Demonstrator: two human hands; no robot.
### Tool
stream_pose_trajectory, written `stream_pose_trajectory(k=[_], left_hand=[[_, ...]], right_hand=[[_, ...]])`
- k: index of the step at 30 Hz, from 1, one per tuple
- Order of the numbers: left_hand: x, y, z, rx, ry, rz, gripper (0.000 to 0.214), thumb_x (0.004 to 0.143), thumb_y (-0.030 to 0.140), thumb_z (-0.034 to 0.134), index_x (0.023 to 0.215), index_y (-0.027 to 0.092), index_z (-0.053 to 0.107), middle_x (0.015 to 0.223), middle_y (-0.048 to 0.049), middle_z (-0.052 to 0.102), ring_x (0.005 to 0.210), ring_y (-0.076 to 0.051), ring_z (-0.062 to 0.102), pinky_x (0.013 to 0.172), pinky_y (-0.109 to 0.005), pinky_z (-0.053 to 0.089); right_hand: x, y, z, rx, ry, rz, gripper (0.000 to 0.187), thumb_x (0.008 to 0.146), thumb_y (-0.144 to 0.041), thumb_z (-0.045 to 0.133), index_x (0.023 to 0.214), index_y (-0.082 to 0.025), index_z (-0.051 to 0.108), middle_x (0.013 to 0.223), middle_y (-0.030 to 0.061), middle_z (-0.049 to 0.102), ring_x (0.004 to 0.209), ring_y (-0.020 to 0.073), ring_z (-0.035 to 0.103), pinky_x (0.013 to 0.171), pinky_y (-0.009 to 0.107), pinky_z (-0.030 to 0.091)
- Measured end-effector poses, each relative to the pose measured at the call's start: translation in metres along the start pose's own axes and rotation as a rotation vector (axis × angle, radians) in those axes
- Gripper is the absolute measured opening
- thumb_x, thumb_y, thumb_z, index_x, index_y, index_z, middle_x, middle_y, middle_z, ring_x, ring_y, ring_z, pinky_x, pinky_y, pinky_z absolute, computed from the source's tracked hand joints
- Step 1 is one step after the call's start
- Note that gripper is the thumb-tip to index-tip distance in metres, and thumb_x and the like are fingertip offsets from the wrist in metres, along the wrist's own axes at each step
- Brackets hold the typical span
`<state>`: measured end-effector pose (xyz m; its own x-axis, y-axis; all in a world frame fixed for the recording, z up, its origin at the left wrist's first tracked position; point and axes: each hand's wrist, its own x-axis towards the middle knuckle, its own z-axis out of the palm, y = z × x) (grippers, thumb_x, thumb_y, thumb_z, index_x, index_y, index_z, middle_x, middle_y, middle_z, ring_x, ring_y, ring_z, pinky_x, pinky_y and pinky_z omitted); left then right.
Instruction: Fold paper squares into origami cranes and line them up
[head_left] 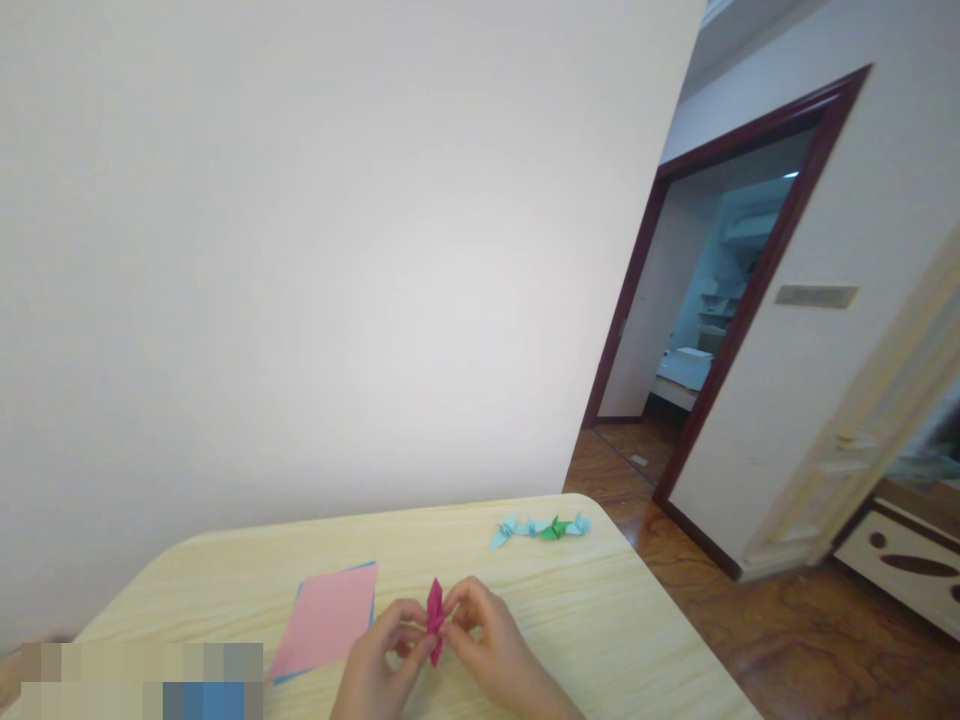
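A small magenta folded paper piece (435, 618) stands upright between my two hands, just above the light wooden table (570, 620). My left hand (382, 660) pinches its left side with curled fingers. My right hand (491, 650) pinches its right side, thumb and fingers pressed together. A stack of square paper sheets, pink on top with blue beneath (326, 618), lies flat just left of my left hand.
A row of small folded paper figures, light blue and green (541, 527), sits near the table's far right corner. A white wall rises behind the table. To the right are a wooden floor (720, 620) and a dark-framed doorway (720, 320).
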<state>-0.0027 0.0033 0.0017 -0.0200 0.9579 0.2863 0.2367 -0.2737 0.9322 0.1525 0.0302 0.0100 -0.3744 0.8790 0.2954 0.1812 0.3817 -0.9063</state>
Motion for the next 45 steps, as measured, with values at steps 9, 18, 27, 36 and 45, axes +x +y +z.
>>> stream_pose_trajectory(k=[9,18,27,36,45], left_hand=[[0.0006,0.0018,-0.0006,0.027,-0.022,0.038,0.006,0.071,0.025,0.061,0.075,0.021,0.062,0.069,-0.0004,0.069,0.063,-0.018,0.064,0.057,-0.024,0.05],[0.0022,-0.0016,-0.0037,0.123,0.044,0.1,0.013,0.071,0.028,0.06,0.08,0.022,0.067,0.078,-0.0032,0.074,0.068,-0.019,0.067,0.06,-0.025,0.053],[0.0005,-0.0007,-0.0049,0.23,0.077,0.186,0.019,0.068,0.026,0.064,0.086,0.024,0.068,0.076,0.0002,0.074,0.063,-0.017,0.067,0.058,-0.022,0.053],[-0.0001,0.0,-0.0047,0.199,0.11,0.18,0.019,0.07,0.032,0.063,0.086,0.024,0.069,0.077,-0.0007,0.075,0.063,-0.017,0.069,0.061,-0.022,0.055],[0.0014,0.0,-0.0038,0.186,0.166,0.258,0.02,0.071,0.042,0.061,0.075,0.025,0.07,0.071,-0.0004,0.075,0.062,-0.016,0.069,0.059,-0.019,0.055]], right_hand=[[0.0024,-0.0007,0.0014,-0.021,0.035,0.008,0.017,0.069,-0.008,0.058,0.083,-0.018,0.058,0.078,0.0001,0.062,0.069,0.0132,0.058,0.059,0.02,0.044],[0.002,-0.0052,0.0023,-0.086,0.12,0.068,0.017,0.063,-0.007,0.063,0.077,-0.017,0.067,0.067,0.0001,0.066,0.059,0.0134,0.058,0.058,0.021,0.045],[0.0038,-0.003,0.0022,-0.14,0.146,0.033,0.019,0.063,-0.007,0.065,0.077,-0.02,0.071,0.064,0.0006,0.068,0.058,0.0147,0.059,0.057,0.021,0.045],[0.0006,-0.008,0.0033,-0.134,0.128,-0.033,0.019,0.067,-0.008,0.062,0.082,-0.018,0.067,0.071,0.0008,0.066,0.06,0.0128,0.058,0.06,0.021,0.045],[0.0012,-0.0058,0.0031,-0.157,0.143,-0.011,0.022,0.061,-0.007,0.068,0.08,-0.018,0.068,0.072,-0.0001,0.068,0.06,0.0126,0.059,0.064,0.021,0.045]])
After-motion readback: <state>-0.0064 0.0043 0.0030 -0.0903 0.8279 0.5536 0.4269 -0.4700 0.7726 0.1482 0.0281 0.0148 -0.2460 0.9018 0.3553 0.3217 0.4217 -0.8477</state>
